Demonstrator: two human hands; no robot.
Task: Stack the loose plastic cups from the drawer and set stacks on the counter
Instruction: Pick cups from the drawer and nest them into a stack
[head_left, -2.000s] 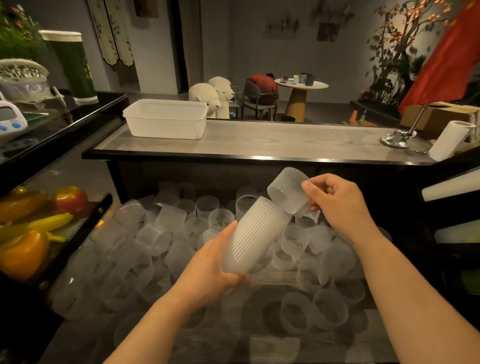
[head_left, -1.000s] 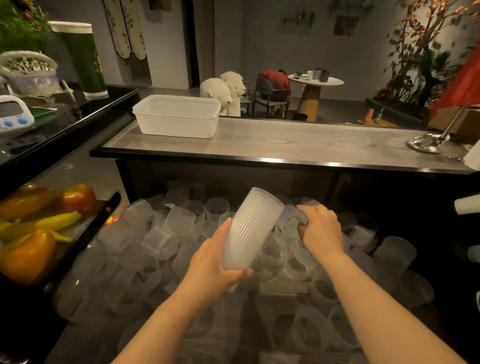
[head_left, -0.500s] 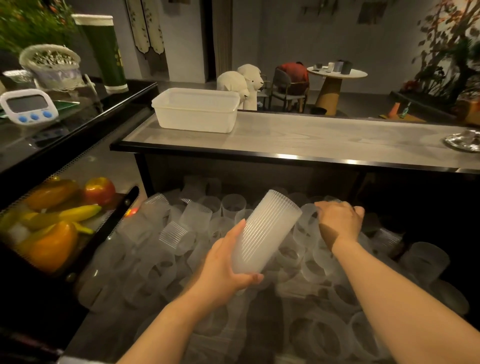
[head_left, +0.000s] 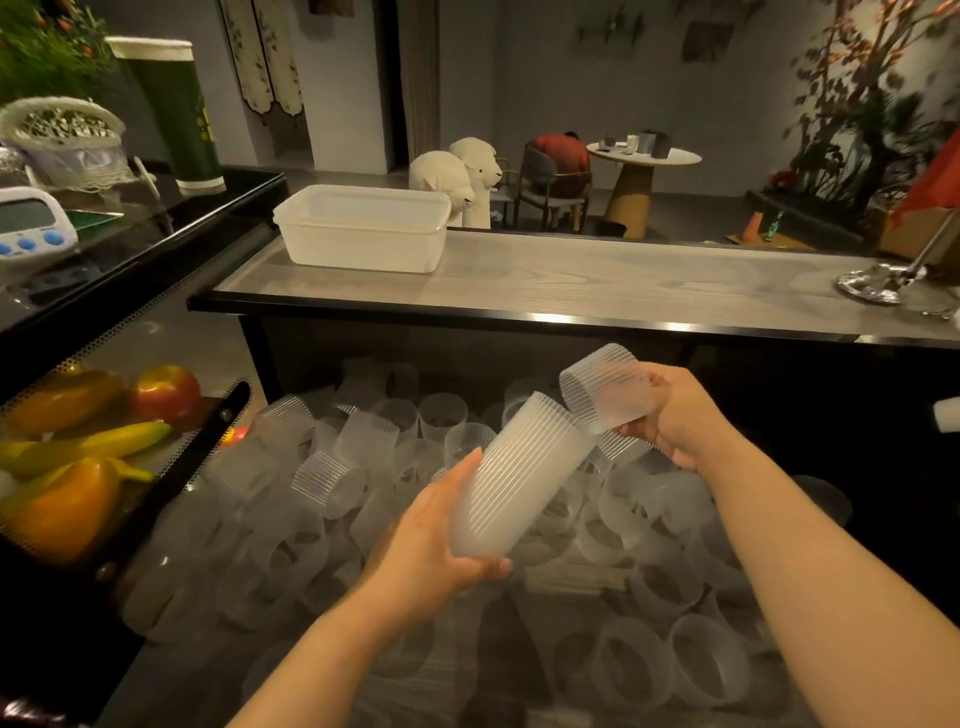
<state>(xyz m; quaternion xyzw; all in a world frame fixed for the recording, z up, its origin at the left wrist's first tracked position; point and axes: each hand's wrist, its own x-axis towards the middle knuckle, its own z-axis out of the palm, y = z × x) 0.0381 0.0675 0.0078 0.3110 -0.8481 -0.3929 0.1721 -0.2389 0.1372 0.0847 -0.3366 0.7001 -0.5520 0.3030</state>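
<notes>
My left hand (head_left: 431, 551) grips the base of a ribbed, frosted stack of plastic cups (head_left: 514, 478), tilted with its mouth up and to the right. My right hand (head_left: 680, 415) holds a single ribbed cup (head_left: 605, 389) just above and right of the stack's mouth, touching or nearly touching its rim. Below both hands the open drawer (head_left: 291, 571) is filled with several loose translucent cups (head_left: 363, 441) lying at all angles. Behind the drawer runs the grey wood-grain counter (head_left: 597, 280).
A white plastic tub (head_left: 363, 228) sits on the counter's left end, a metal stand (head_left: 878, 280) at its right end. To the left, a black mesh rack (head_left: 197, 447) holds fruit (head_left: 72, 467). A timer (head_left: 28, 223) and green cylinder (head_left: 171, 114) stand on the left shelf.
My right hand dipped into the drawer, took a single cup and lifted it to the stack's mouth. My left hand kept holding the stack. The view shifted left.
</notes>
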